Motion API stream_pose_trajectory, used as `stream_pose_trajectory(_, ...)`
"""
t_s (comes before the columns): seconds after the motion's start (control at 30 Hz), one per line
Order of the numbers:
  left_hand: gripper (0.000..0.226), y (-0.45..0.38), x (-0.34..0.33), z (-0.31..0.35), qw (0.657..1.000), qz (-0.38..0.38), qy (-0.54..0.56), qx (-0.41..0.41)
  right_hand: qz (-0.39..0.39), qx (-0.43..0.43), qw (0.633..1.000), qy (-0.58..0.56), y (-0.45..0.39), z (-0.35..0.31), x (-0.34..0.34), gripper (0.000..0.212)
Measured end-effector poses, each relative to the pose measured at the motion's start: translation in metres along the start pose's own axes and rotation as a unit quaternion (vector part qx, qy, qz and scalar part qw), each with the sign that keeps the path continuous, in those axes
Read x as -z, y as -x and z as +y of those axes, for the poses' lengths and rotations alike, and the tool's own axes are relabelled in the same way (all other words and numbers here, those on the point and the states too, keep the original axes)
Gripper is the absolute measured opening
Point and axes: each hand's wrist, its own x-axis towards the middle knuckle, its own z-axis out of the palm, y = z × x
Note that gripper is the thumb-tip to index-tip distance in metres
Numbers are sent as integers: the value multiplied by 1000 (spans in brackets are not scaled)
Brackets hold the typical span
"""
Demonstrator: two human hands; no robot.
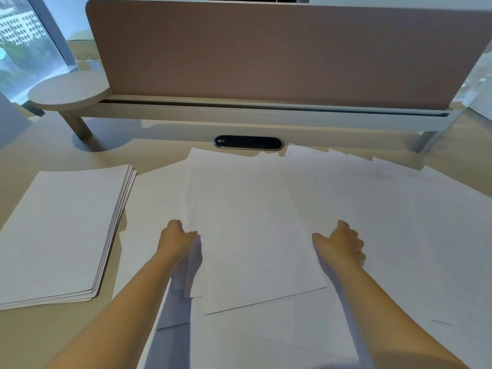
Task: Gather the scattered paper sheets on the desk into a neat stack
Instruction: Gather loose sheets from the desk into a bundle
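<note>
Broadly, the pale beige wooden desk (40,334) carries a wide spread of loose overlapping white paper sheets (372,209) across its middle and right. At its left lies a squared stack of white paper (61,230). The left hand (177,242) pinches the left edge of a central sheet; the right hand (342,245) rests loosely curled on the sheet's right edge.

Head view, down over desk (40,145)
</note>
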Motion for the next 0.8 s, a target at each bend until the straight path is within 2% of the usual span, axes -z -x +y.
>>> stream_pose_trajectory(0.03, 23, 1, 1, 1, 1000, -7, -11, -5, -10, 21, 1000, -2, 0, -4, -3, 72)
stream_pose_trajectory(0.1, 5, 3, 5, 1, 999, -21, -23, -10, -35, 63, 997, -19, 2, -14, -10, 70)
stream_pose_trajectory(0.17, 30, 4, 8, -2, 999, -39, -25, -13, -84, 106, 988, -76, 5, -24, -19, 62)
stream_pose_trajectory(0.23, 35, 4, 11, -3, 999, -45, -24, -10, -154, 143, 964, -166, 10, -34, -27, 54)
stream_pose_trajectory(0.3, 34, 3, 15, -5, 999, -40, -11, -6, -188, 136, 938, -256, 15, -40, -31, 54)
stream_pose_trajectory(0.4, 29, 0, 19, -9, 999, -32, 16, 5, -191, 70, 912, -356, 12, -45, -36, 61)
stream_pose_trajectory(0.47, 25, 1, 19, -11, 999, -40, 21, 9, -202, 29, 912, -355, 8, -47, -41, 52)
stream_pose_trajectory(0.53, 20, 2, 18, -14, 998, -50, 27, 17, -222, 18, 925, -307, 11, -50, -47, 10)
stream_pose_trajectory(0.57, 18, 3, 18, -16, 998, -53, 27, 20, -227, 26, 932, -283, 14, -51, -50, 10)
stream_pose_trajectory(0.63, 6, 8, 21, -18, 997, -60, 23, 30, -229, 44, 938, -258, 18, -52, -57, 24)
stream_pose_trajectory(0.67, 12, 10, 24, -19, 998, -55, 25, 30, -221, 59, 940, -251, 21, -51, -57, 24)
stream_pose_trajectory(0.73, 24, 9, 31, -23, 998, -47, 25, 20, -199, 83, 939, -267, 25, -49, -53, 11)
stream_pose_trajectory(0.8, 5, 15, 36, -18, 999, -32, 26, 2, -173, 91, 933, -303, 25, -45, -41, 22)
